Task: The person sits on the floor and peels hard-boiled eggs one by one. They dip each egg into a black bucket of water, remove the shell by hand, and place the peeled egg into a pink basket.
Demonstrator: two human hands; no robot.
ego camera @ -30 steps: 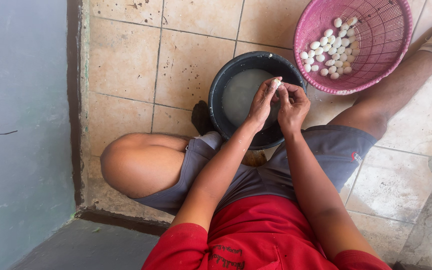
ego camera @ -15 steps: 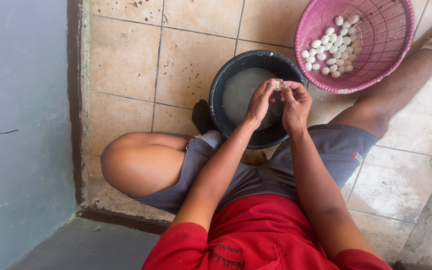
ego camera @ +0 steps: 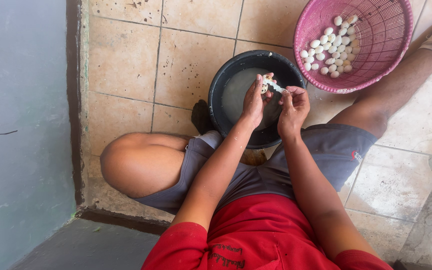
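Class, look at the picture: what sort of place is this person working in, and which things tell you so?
Probably a home's tiled porch or yard floor. The person sits on worn beige floor tiles by a painted wall, with a black basin of water and a pink basket of small white eggs.

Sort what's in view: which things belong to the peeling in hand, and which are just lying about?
In use: left hand, right hand, small egg, shell strip, black basin of water, pink basket of peeled eggs.
Lying about: dark object beside the basin.
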